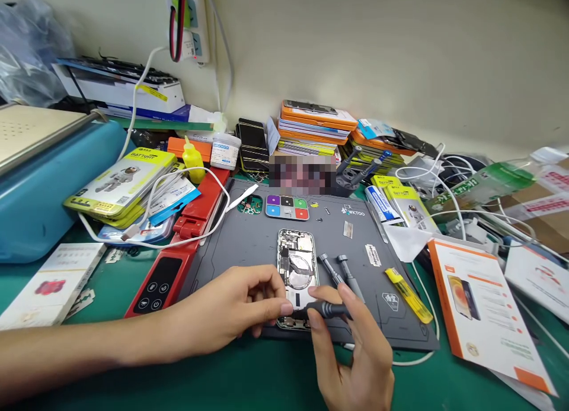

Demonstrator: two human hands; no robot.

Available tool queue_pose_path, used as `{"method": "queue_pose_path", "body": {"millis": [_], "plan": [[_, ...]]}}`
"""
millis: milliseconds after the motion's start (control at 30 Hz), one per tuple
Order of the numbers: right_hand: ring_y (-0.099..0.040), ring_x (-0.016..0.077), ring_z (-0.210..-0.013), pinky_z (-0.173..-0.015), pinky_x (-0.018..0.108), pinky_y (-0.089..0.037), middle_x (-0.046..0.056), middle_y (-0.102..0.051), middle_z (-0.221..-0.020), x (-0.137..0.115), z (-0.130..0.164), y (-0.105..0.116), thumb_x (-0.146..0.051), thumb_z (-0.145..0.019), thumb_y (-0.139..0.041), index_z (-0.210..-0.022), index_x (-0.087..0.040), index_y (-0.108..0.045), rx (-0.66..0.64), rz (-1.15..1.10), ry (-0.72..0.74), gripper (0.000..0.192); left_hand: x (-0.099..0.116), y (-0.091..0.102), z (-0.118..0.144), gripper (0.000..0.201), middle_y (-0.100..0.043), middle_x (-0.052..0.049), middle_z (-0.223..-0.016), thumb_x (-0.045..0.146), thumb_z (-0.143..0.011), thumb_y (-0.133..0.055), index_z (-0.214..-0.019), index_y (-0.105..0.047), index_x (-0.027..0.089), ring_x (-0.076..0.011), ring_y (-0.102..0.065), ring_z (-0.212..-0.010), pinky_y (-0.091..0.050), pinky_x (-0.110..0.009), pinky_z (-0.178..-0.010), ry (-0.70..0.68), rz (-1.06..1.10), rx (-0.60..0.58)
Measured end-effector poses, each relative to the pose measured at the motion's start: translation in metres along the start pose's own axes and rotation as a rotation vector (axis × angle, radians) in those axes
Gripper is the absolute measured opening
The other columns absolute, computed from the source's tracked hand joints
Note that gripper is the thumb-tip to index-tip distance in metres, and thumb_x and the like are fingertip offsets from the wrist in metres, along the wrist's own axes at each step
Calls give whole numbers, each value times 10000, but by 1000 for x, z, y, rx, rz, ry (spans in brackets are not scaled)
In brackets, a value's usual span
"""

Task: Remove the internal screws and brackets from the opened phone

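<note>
An opened phone [299,269] lies on the dark grey work mat [249,263], its inner parts and a round coil showing. My right hand [351,346] grips a dark screwdriver [331,310] between thumb and fingers, held almost level over the phone's lower end. Close to the screwdriver's tip is my left hand [249,304], its fingers curled and thumb and forefinger brought together at the phone's lower left edge. What those fingers pinch, if anything, is hidden. Two more screwdrivers [350,276] rest on the mat just right of the phone.
Behind the phone sits a coloured screw tray [287,208]. A red device [164,281] borders the mat at left, with yellow battery packs [122,183] beyond. At right lie a yellow tool [408,295] and an orange-edged phone box [489,316]. A white cable [222,221] loops over the left side.
</note>
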State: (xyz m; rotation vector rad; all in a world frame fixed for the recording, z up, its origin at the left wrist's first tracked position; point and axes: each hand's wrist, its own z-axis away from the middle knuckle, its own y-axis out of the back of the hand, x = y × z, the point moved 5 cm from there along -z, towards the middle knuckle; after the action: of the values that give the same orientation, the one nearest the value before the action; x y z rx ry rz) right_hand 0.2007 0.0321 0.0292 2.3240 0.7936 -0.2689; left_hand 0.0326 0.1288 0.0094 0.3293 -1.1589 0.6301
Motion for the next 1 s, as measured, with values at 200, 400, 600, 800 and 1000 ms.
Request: {"method": "queue_pose_path", "body": {"millis": [200,400,600,800,1000], "plan": [[-864,223,-955,-848,379,-750,93,-838,-1105,0,3,8,37,-944,-704,-1590,-200,-516,82,-211,-122,714,2,6,-1,241,-718,5,-804,412,-893,-824,-934,-810,175,-120,-603,-654,-454,-199,-537,21,66,57],[-875,256,-871,-747,389,-759,116,-863,-1053,-8,-7,14,31,-963,-677,-1565,-166,-517,167,-295,-89,653,0,5,-1,271,-730,-17,-828,423,-892,-809,-980,-884,177,-126,-589,-646,-486,-208,-539,10,-8,72],[-878,250,-880,-738,385,-758,108,-870,-1068,-8,-7,13,-42,-1008,-685,-1553,-189,-507,119,-261,-105,591,-4,2,0,259,-717,-4,-820,446,-909,-802,-988,-873,210,-145,-587,-673,-441,-206,-525,23,-85,44],[-875,231,-857,-749,341,-747,124,-862,-1117,-1,0,13,-29,-1016,-668,-1557,-193,-507,88,-316,-160,587,0,1,1,199,-716,27,-794,410,-959,-783,-974,-832,218,-142,-594,-726,-435,-221,-656,-44,-146,8],[-873,211,-885,-737,279,-725,103,-870,-1097,3,2,14,-16,-981,-701,-1563,-191,-504,89,-314,-196,639,2,0,0,192,-725,29,-880,406,-1015,-702,-976,-754,225,-156,-628,-790,-464,-240,-725,-70,-211,-4]]}}
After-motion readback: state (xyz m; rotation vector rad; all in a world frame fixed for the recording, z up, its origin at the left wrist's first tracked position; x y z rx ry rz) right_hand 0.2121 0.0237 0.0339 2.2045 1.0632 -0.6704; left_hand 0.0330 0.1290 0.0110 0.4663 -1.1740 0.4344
